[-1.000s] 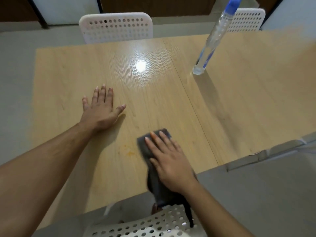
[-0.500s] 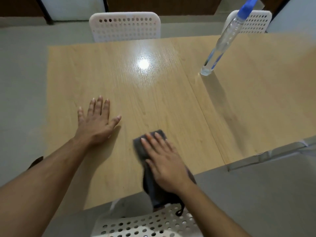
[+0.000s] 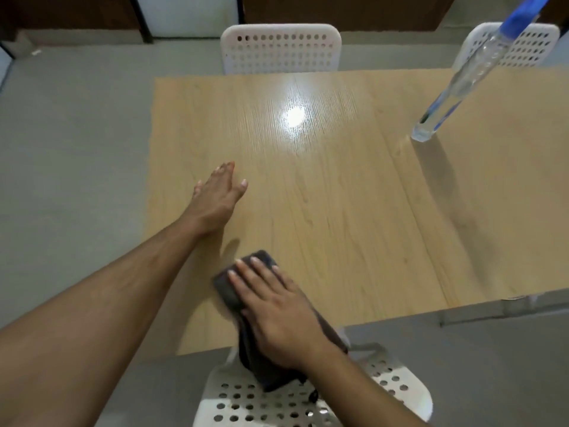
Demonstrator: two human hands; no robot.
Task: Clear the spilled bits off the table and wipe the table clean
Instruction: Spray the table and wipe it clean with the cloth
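Note:
A dark grey cloth (image 3: 226, 288) lies on the light wooden table (image 3: 338, 211) near its front edge, one end hanging off towards me. My right hand (image 3: 274, 306) presses flat on the cloth with straight fingers. My left hand (image 3: 217, 195) is over the table to the left, fingers straight and close together, slightly lifted or tilted on its edge. No spilled bits are visible on the wood around the cloth.
A clear spray bottle with a blue top (image 3: 455, 87) stands at the table's right rear. White perforated chairs stand behind the table (image 3: 280, 50), at the far right (image 3: 517, 47), and right below me (image 3: 308, 399). Grey floor surrounds the table.
My right hand has slid the cloth left along the front edge, over the faint orange smear seen earlier. My left hand has turned from flat and spread to fingers together.

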